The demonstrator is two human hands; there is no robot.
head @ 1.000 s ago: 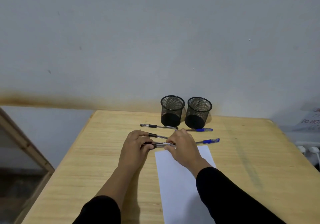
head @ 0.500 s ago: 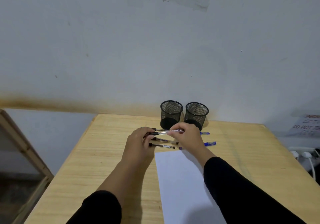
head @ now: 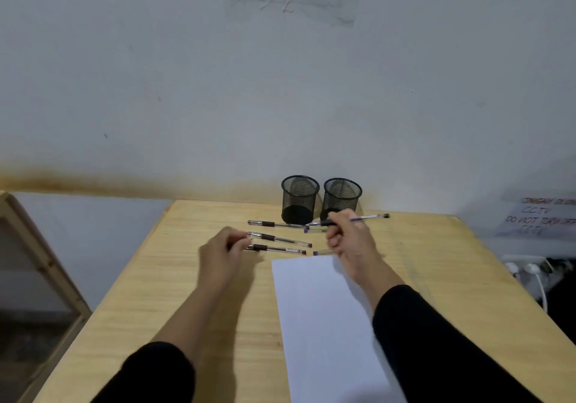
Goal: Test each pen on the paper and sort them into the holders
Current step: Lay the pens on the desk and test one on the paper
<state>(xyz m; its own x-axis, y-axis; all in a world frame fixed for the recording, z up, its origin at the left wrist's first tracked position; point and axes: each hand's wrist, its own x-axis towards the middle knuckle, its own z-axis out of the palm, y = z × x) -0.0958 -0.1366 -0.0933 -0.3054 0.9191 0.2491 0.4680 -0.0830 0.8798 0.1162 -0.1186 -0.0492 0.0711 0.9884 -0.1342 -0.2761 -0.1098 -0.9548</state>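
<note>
Right hand: my right hand (head: pixel 349 240) is curled round a clear-barrelled pen with a black grip (head: pixel 352 220), lifted off the table and lying roughly level, its far end out to the right in front of the holders. I judge it uncapped and ready for testing.
Left hand: my left hand (head: pixel 224 251) hovers low with fingers curled; they seem to pinch something small and dark, perhaps the cap, but I cannot tell through the blur.
Pens on the table: three clear black-grip pens (head: pixel 277 239) lie side by side beyond my hands, with two blue-tipped ones (head: pixel 314 230) partly hidden by the right hand; none sorted yet.
Paper: the blank white sheet (head: pixel 324 318) lies just below the right hand, unmarked.
Holders: two black wire-mesh cups (head: pixel 300 198) stand touching at the far edge, both apparently empty.
Table: pale wooden top (head: pixel 162 278).
Writing: a wall notice (head: pixel 539 217) at right reads "CCTV" and "DO NOT TURN"; the rest is illegible. Pen labels are too small.
</note>
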